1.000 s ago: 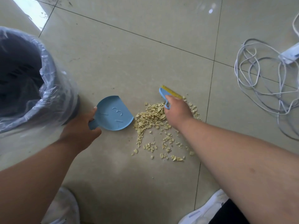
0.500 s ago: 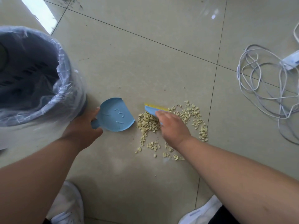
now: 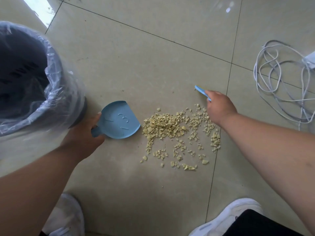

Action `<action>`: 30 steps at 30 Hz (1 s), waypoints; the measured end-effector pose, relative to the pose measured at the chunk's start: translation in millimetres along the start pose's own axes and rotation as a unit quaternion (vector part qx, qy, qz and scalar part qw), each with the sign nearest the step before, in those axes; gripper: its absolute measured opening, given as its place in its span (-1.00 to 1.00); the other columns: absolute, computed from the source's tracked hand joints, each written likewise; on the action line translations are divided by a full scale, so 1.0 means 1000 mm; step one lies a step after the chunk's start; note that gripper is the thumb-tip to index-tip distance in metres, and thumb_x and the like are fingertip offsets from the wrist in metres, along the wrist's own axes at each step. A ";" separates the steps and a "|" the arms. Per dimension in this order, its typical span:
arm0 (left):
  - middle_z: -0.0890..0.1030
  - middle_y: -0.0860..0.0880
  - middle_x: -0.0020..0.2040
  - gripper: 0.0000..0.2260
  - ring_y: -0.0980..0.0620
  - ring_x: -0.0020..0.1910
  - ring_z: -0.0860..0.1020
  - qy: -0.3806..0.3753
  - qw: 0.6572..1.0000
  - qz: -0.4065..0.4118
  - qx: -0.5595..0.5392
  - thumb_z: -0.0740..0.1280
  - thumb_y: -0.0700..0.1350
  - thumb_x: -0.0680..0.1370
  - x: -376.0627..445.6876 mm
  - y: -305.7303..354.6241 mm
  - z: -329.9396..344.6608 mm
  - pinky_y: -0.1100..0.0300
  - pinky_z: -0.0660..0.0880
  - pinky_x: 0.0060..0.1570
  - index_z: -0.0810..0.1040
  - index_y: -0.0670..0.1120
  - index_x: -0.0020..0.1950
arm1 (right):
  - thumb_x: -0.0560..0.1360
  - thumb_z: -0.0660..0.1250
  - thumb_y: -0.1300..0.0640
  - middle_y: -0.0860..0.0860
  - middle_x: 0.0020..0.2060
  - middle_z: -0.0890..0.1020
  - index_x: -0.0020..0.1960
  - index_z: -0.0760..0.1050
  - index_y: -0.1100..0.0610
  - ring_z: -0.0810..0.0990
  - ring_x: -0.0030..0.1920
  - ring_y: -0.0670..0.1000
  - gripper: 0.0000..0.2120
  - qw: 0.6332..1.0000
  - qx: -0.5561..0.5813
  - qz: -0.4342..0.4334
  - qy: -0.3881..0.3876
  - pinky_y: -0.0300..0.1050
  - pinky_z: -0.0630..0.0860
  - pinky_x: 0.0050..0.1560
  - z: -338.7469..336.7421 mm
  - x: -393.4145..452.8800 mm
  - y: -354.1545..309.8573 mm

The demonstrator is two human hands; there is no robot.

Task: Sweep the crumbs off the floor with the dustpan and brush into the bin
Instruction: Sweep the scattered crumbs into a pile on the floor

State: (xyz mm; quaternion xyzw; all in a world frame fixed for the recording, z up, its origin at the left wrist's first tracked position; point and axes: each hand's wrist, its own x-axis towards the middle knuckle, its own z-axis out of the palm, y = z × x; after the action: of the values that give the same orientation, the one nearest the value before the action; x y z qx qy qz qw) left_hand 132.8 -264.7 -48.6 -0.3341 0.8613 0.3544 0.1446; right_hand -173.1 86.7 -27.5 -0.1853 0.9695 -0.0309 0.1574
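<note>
A small blue dustpan (image 3: pixel 121 121) lies flat on the beige tile floor, its open edge facing right toward a heap of pale yellow crumbs (image 3: pixel 167 125). My left hand (image 3: pixel 85 135) grips the pan's short handle. My right hand (image 3: pixel 219 108) holds a blue brush (image 3: pixel 202 91) with yellow bristles, raised at the far right end of the crumbs; most of the brush is hidden by my fingers. Loose crumbs trail toward me and to the right. The dark bin (image 3: pixel 56 68) with a clear plastic liner stands left of the dustpan.
A tangle of white cable (image 3: pixel 279 86) and a white plug block (image 3: pixel 311 58) lie on the floor at the right. My white shoes (image 3: pixel 228 217) show at the bottom edge, left and right. Dark grout lines cross the tiles.
My right hand has carried the brush from the left side of the crumb pile out to its far right end. The dustpan and my left hand stay in place beside the bin.
</note>
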 end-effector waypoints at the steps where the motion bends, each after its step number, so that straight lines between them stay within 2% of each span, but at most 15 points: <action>1: 0.65 0.10 -0.11 -0.18 0.05 -0.17 0.59 -0.001 1.000 -0.001 -0.001 0.46 -0.11 0.43 0.000 0.000 0.000 0.08 0.53 -0.11 0.27 0.40 0.60 | 0.60 0.18 0.23 0.20 0.16 0.61 0.32 0.50 0.14 0.58 0.10 0.28 -0.68 1.000 0.007 0.000 -0.003 0.08 0.56 0.08 0.003 -0.002 -0.003; 4: 0.65 0.06 -0.12 -0.20 0.06 -0.19 0.58 -0.009 1.000 -0.001 -0.011 0.45 -0.14 0.44 -0.001 0.004 0.001 0.07 0.56 -0.13 0.28 0.49 0.52 | 0.59 0.20 0.24 0.20 0.22 0.59 0.38 0.47 0.15 0.56 0.17 0.28 -0.63 0.999 0.034 -0.008 -0.011 0.09 0.54 0.17 0.015 -0.013 -0.022; 7: 0.62 0.11 -0.14 -0.20 0.16 -0.23 0.53 -0.009 1.000 -0.003 -0.010 0.44 -0.14 0.44 -0.001 0.007 0.001 0.11 0.49 -0.16 0.29 0.34 0.61 | 0.57 0.22 0.27 0.18 0.28 0.59 0.39 0.47 0.14 0.54 0.22 0.25 -0.61 0.998 0.039 -0.049 -0.022 0.12 0.49 0.23 0.023 -0.030 -0.052; 9: 0.59 0.12 -0.16 -0.19 0.17 -0.26 0.50 -0.013 1.000 -0.008 0.000 0.43 -0.12 0.45 -0.002 0.007 0.000 0.12 0.44 -0.18 0.27 0.31 0.64 | 0.59 0.21 0.28 0.14 0.34 0.58 0.43 0.44 0.12 0.51 0.31 0.20 -0.59 0.995 0.036 -0.090 -0.037 0.15 0.44 0.35 0.029 -0.047 -0.073; 12: 0.54 0.13 -0.19 -0.20 0.07 -0.25 0.49 -0.016 1.000 -0.007 0.009 0.41 -0.10 0.45 -0.002 0.004 -0.003 0.12 0.43 -0.15 0.26 0.31 0.65 | 0.60 0.19 0.29 0.07 0.43 0.51 0.50 0.37 0.10 0.42 0.45 0.12 -0.53 0.983 0.027 -0.165 -0.072 0.14 0.29 0.50 0.040 -0.073 -0.098; 15: 0.53 0.14 -0.19 -0.16 -0.06 -0.14 0.54 -0.011 1.000 -0.002 0.007 0.43 -0.14 0.45 -0.005 0.002 -0.007 0.11 0.43 -0.07 0.23 0.25 0.68 | 0.50 0.23 0.32 0.08 0.42 0.52 0.48 0.41 0.13 0.43 0.44 0.14 -0.46 0.969 0.016 -0.229 -0.097 0.12 0.29 0.46 0.051 -0.093 -0.109; 19: 0.55 -0.01 0.12 -0.07 -0.10 0.08 0.51 0.035 0.998 -0.044 -0.021 0.50 -0.14 0.45 -0.004 -0.003 -0.010 0.04 0.45 0.18 0.10 0.09 0.73 | 0.48 0.22 0.34 0.13 0.35 0.57 0.43 0.46 0.19 0.50 0.37 0.20 -0.48 0.971 0.041 -0.232 -0.047 0.16 0.38 0.38 0.054 -0.102 -0.116; 21: 0.59 -0.11 0.22 -0.13 -0.20 0.19 0.56 0.045 0.998 -0.047 -0.007 0.49 -0.08 0.42 -0.005 -0.006 -0.016 -0.07 0.50 0.27 0.21 0.06 0.69 | 0.48 0.18 0.35 0.14 0.35 0.57 0.43 0.46 0.20 0.50 0.38 0.19 -0.48 0.970 0.036 -0.238 -0.024 0.16 0.38 0.39 0.048 -0.100 -0.124; 23: 0.64 -0.13 0.27 -0.25 -0.25 0.21 0.60 0.042 0.998 -0.034 0.018 0.42 0.03 0.34 -0.007 -0.009 -0.022 -0.12 0.56 0.26 0.38 0.08 0.56 | 0.44 0.15 0.33 0.16 0.34 0.59 0.41 0.49 0.21 0.52 0.37 0.19 -0.46 0.967 0.026 -0.253 -0.020 0.16 0.40 0.37 0.043 -0.096 -0.134; 26: 0.70 -0.02 0.13 -0.36 -0.21 0.08 0.64 0.032 0.999 -0.028 0.032 0.31 0.09 0.25 -0.011 -0.011 -0.027 -0.09 0.62 0.13 0.48 0.16 0.36 | 0.41 0.13 0.29 0.18 0.33 0.60 0.38 0.53 0.20 0.53 0.37 0.22 -0.45 0.964 0.025 -0.261 -0.037 0.17 0.41 0.37 0.043 -0.085 -0.147; 30: 0.69 0.00 0.05 -0.38 -0.18 0.04 0.63 0.017 0.998 -0.052 0.035 0.30 0.09 0.24 -0.013 -0.010 -0.031 -0.06 0.62 0.09 0.53 0.17 0.33 | 0.49 0.15 0.34 0.15 0.45 0.50 0.46 0.48 0.17 0.41 0.49 0.17 -0.45 0.956 0.018 -0.273 -0.108 0.08 0.26 0.51 0.043 -0.080 -0.161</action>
State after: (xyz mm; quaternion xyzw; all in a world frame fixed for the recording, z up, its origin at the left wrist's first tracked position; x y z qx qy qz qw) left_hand 149.2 -285.7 -25.4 -0.3790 0.8571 0.3104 0.1596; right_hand -33.2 -33.6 -25.5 -0.4423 0.8585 -0.0701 0.2499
